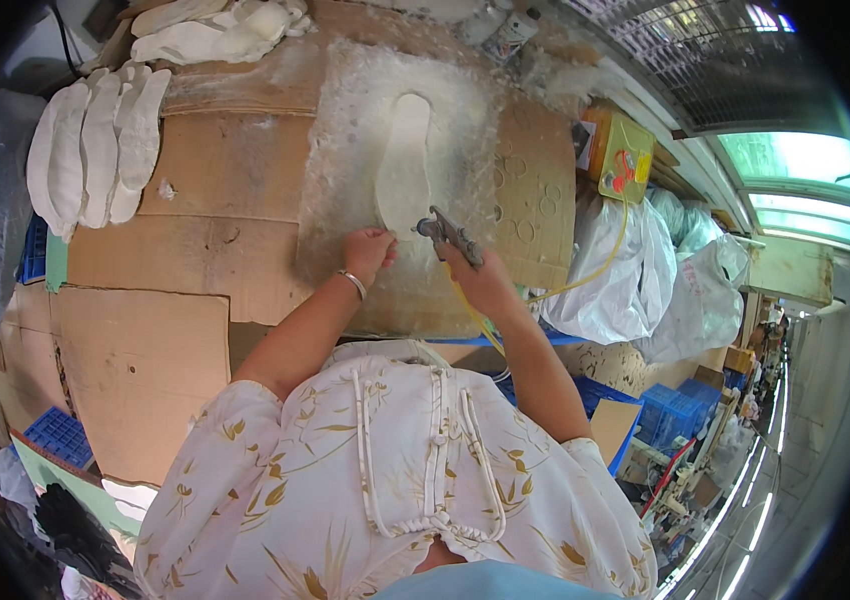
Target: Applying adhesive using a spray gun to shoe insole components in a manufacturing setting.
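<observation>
A cream insole (407, 165) lies lengthwise on a board (340, 110) crusted with whitish residue, its narrower end pointing away from me. My left hand (370, 252) is closed, thumb and fingertips pinched at the insole's near end. Just to the right, my right hand (485, 285) grips a grey metal spray gun (455, 238), whose nozzle sits close to that same end. From the gun's handle a yellow hose (473, 312) runs down. Whether the trigger is pressed is hidden by my fingers.
Overlapping cream insoles (100, 150) lie at the left, with another pile (215, 35) at the far left. Brown cardboard (215, 165) covers the table. On the right stand a yellow tin (628, 155) and white plastic bags (615, 265). Spray-coated bottles (513, 35) stand at the back.
</observation>
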`<state>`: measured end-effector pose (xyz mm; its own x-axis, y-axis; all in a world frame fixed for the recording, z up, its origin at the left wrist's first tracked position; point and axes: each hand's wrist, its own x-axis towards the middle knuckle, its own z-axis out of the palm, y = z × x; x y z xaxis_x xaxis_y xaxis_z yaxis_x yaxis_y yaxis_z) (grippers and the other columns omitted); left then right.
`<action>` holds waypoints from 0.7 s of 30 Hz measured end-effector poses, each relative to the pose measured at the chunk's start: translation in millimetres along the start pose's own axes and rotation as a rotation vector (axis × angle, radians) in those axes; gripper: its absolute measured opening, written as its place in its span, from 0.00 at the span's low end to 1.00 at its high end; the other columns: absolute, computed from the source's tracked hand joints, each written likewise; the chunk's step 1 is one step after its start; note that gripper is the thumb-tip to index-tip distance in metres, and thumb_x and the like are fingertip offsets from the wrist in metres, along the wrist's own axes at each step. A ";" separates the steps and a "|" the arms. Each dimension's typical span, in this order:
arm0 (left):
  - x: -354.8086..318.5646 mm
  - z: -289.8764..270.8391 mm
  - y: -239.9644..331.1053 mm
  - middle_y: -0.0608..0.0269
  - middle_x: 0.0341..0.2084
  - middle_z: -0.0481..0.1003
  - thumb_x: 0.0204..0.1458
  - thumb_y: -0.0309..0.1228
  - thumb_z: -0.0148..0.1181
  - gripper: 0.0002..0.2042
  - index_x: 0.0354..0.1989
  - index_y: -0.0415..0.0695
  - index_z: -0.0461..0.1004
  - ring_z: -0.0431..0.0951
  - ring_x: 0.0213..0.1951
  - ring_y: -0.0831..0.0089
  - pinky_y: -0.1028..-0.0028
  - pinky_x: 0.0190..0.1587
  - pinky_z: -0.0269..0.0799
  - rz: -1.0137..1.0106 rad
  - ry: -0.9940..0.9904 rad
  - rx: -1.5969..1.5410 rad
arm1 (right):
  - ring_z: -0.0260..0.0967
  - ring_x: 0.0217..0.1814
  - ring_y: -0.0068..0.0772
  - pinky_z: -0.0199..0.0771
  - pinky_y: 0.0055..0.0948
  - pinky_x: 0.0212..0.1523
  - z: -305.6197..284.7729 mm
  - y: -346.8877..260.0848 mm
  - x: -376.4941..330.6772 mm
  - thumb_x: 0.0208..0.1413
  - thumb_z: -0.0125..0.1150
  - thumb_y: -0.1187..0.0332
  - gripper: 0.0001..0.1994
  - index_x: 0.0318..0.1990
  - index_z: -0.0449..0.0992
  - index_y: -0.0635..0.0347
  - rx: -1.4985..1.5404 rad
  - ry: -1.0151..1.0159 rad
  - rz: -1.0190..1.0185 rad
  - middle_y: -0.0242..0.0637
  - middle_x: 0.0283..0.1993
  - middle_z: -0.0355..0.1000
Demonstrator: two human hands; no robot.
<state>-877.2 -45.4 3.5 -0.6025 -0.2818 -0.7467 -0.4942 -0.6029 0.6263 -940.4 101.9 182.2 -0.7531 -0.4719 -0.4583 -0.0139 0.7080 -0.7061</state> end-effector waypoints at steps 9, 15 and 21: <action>6.3 -3.8 -6.6 0.63 0.25 0.76 0.50 0.30 0.59 0.06 0.31 0.39 0.73 0.76 0.21 0.77 0.79 0.21 0.72 0.018 -0.016 -0.010 | 0.58 0.23 0.22 0.61 0.28 0.26 -20.7 -50.6 38.4 0.55 0.56 0.55 0.17 0.32 0.74 0.64 0.130 0.058 0.097 0.31 0.19 0.64; 1.2 -2.1 0.4 0.62 0.25 0.76 0.51 0.30 0.58 0.06 0.31 0.39 0.73 0.76 0.22 0.76 0.79 0.22 0.72 -0.013 -0.009 0.013 | 0.52 0.10 0.19 0.52 0.23 0.12 -28.2 -59.9 74.5 0.53 0.55 0.47 0.22 0.20 0.68 0.57 0.087 0.181 -0.003 0.25 0.12 0.56; 2.9 0.5 -1.2 0.62 0.26 0.76 0.51 0.30 0.58 0.06 0.32 0.39 0.73 0.76 0.22 0.76 0.79 0.22 0.72 -0.028 -0.014 -0.015 | 0.52 0.10 0.20 0.51 0.24 0.12 -34.1 -58.4 102.4 0.53 0.55 0.48 0.22 0.20 0.68 0.57 0.164 0.301 -0.125 0.26 0.13 0.57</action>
<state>-878.7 -45.1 0.7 -0.5977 -0.2544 -0.7603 -0.5016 -0.6211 0.6022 -1039.1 30.1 194.9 -0.9124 -0.3565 -0.2013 -0.0305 0.5494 -0.8350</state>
